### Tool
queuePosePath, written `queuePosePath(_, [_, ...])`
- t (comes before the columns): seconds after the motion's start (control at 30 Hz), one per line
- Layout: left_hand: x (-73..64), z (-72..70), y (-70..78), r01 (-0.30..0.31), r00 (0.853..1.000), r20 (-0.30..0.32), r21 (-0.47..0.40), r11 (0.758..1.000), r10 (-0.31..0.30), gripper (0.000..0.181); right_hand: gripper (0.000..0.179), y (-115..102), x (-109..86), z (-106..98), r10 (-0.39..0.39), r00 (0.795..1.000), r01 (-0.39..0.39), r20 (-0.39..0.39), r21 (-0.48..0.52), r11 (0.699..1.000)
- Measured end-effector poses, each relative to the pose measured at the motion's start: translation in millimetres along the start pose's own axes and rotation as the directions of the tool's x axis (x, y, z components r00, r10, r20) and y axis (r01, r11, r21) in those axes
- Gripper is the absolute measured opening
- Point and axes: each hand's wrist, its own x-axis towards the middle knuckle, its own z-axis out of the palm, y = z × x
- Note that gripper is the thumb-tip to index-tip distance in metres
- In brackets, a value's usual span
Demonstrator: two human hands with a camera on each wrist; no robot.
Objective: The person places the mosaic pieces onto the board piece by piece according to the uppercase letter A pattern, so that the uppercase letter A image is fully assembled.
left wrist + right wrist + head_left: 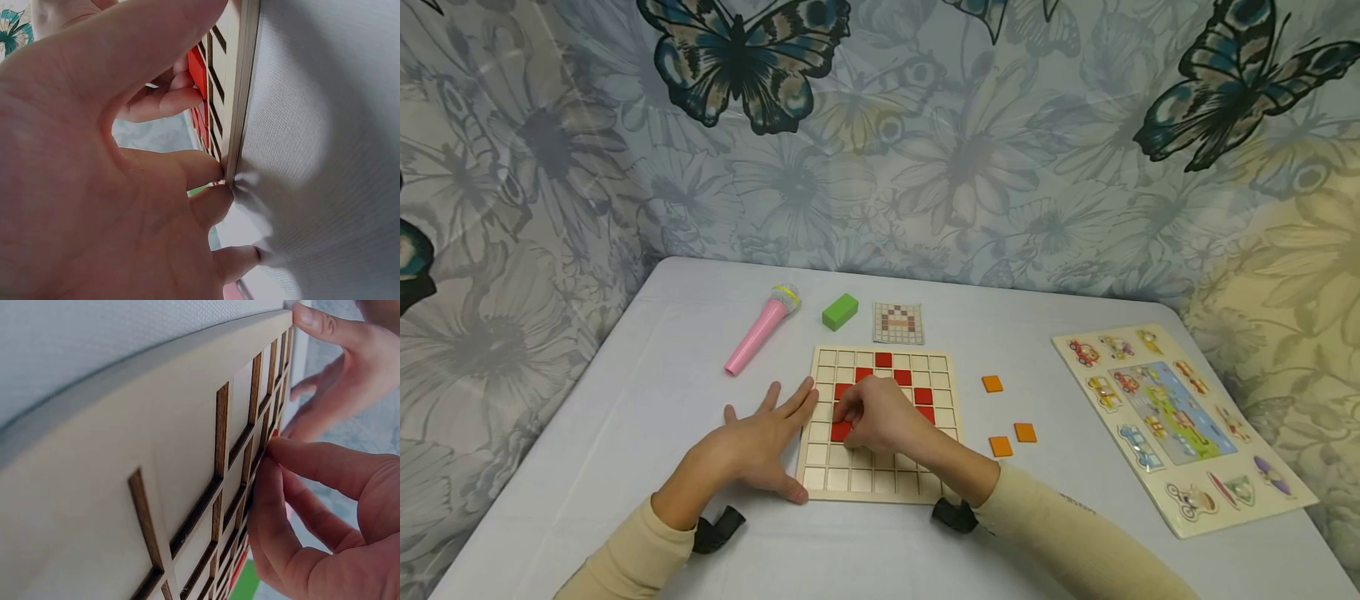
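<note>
while touching the left edge of a wooden grid board (880,481) with the left hand (752,443), spread wide with straight fingers and with the thumb at the near left corner, pinches with the right hand (880,414) at a red tile (841,432) in the left part of the grid. brings thumb and fingertips close together there; cannot tell lifted from fully seated. see the board flat on a white table (865,558), nearly as long as wide, with sides running away from the body. find other red tiles (883,360) stepped into a peak, pointed away from the body. note dark print on the right sleeve (1078,502), too small to read.
</note>
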Motion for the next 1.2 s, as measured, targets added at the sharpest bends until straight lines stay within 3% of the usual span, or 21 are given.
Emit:
queuePosePath(0.7, [-1.1, 1.1, 0.9, -0.004, 1.000, 0.000, -0.015, 1.000, 0.004, 0.131, 0.023, 3, -7.2, -3, -0.006, 1.000, 0.006, -0.002, 0.024, 1.000])
queuePosePath(1.03, [-0.2, 1.7, 1.3, 0.002, 1.000, 0.001, -0.024, 1.000, -0.002, 0.131, 0.022, 16, -17.3, -23, -0.043, 0.997, 0.047, -0.064, 0.072, 0.996])
queuePosePath(1.2, [0.5, 1.4, 1.7, 0.004, 1.000, 0.001, -0.030, 1.000, -0.004, 0.130, 0.021, 26, -22.5, -38, -0.016, 0.993, 0.026, -0.121, 0.078, 0.997])
